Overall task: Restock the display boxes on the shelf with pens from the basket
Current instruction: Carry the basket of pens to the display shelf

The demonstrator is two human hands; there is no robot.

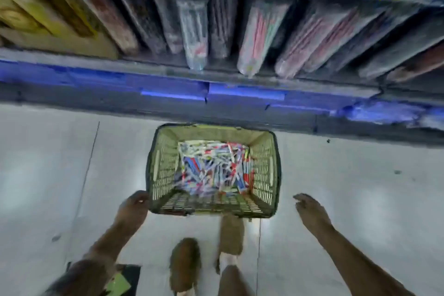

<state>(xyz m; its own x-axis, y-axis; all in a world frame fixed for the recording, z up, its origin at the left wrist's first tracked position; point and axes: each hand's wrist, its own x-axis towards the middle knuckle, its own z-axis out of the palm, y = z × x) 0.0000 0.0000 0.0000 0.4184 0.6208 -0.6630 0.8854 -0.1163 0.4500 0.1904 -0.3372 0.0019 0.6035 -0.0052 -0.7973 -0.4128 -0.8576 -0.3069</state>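
A green plastic basket (pixel 264 166) stands on the floor below the shelf, filled with several loose pens (pixel 213 168) in red, blue and white. My left hand (pixel 133 206) grips the basket's near left corner. To the right of the basket, apart from it, my right hand (pixel 310 209) hovers with fingers relaxed and holds nothing. Above, the shelf (pixel 168 74) carries a row of tilted display boxes (pixel 254 36) with packs of pens; the picture is blurred.
A blue price strip (pixel 168 91) runs along the shelf's front edge. Yellow boxes (pixel 28 19) fill the shelf's left end. Pale tiled floor (pixel 48 175) lies on both sides of the basket. My feet (pixel 185 264) are just behind the basket.
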